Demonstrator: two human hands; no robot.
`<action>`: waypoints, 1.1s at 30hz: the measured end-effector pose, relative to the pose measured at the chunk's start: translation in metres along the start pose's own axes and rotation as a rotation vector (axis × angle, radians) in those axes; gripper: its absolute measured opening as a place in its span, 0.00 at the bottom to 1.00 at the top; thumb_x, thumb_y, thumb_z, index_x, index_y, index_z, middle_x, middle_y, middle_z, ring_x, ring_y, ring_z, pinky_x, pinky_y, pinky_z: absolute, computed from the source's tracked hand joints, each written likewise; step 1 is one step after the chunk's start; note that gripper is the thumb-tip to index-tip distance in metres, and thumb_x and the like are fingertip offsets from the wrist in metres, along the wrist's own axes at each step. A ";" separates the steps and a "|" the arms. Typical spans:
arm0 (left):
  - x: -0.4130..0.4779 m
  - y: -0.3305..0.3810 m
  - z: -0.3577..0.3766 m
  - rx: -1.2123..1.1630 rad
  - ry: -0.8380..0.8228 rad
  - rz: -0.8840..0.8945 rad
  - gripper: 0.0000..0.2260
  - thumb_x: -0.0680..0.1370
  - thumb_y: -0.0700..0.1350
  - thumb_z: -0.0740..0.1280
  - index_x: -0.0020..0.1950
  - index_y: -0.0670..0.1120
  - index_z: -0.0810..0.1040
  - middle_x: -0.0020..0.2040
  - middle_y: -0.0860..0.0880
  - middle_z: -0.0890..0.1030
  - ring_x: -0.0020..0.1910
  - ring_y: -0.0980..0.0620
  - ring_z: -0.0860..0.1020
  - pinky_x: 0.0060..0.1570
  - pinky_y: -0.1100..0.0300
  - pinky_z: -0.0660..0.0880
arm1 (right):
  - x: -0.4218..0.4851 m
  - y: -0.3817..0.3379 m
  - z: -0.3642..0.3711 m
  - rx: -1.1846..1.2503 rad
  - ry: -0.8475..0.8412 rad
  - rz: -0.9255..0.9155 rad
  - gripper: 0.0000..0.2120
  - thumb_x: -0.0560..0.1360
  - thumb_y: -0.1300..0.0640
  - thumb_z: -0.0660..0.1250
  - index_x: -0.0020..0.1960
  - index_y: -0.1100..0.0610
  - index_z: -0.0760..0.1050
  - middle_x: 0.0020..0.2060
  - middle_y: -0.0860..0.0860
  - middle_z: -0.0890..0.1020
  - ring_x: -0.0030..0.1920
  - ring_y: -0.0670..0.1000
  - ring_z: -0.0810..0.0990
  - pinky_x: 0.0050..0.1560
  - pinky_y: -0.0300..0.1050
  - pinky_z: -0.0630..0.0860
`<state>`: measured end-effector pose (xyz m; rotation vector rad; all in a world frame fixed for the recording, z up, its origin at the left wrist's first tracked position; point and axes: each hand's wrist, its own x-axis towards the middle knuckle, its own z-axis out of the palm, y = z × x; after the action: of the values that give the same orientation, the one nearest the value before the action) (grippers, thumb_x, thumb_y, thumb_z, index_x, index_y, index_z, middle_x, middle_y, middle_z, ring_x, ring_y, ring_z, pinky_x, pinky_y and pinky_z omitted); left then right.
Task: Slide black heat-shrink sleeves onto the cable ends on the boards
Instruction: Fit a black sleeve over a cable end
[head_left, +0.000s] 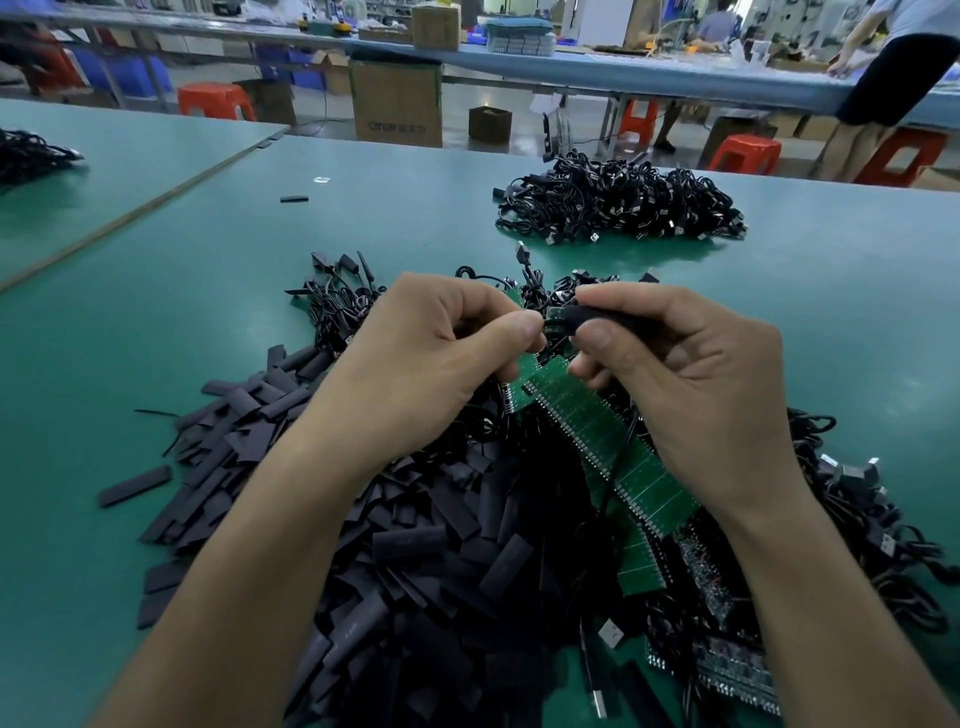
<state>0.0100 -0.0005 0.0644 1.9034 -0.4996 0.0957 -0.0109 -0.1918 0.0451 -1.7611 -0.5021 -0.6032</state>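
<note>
Mid-frame, your left hand pinches a cable while your right hand grips a sleeve at its end; the large sleeve pile below suggests much remains.

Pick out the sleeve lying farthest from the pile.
The single sleeve far up the table, left of the distant cable heap. It lies alone on bare green; every other loose sleeve is in or beside the pile.
</note>
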 end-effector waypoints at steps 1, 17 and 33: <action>0.000 0.000 0.000 0.001 0.002 0.000 0.09 0.79 0.49 0.69 0.41 0.50 0.85 0.30 0.56 0.81 0.30 0.54 0.72 0.31 0.63 0.68 | 0.000 0.000 -0.001 -0.016 -0.012 -0.001 0.12 0.74 0.56 0.74 0.55 0.45 0.81 0.46 0.45 0.86 0.45 0.49 0.86 0.46 0.41 0.82; 0.001 -0.002 -0.002 -0.024 -0.028 0.008 0.07 0.79 0.50 0.69 0.42 0.52 0.85 0.27 0.56 0.75 0.28 0.56 0.68 0.28 0.63 0.64 | 0.001 0.000 0.003 0.200 0.022 0.089 0.07 0.71 0.61 0.75 0.48 0.55 0.83 0.36 0.50 0.86 0.35 0.52 0.86 0.37 0.38 0.81; 0.001 -0.002 0.001 -0.036 -0.070 0.045 0.11 0.79 0.54 0.68 0.42 0.50 0.84 0.26 0.50 0.65 0.24 0.54 0.61 0.24 0.64 0.57 | -0.001 0.000 0.002 0.069 0.018 0.034 0.06 0.75 0.60 0.73 0.50 0.51 0.82 0.38 0.48 0.86 0.35 0.50 0.86 0.38 0.39 0.81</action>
<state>0.0114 -0.0007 0.0628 1.8653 -0.5878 0.0493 -0.0116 -0.1896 0.0440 -1.6940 -0.4744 -0.5713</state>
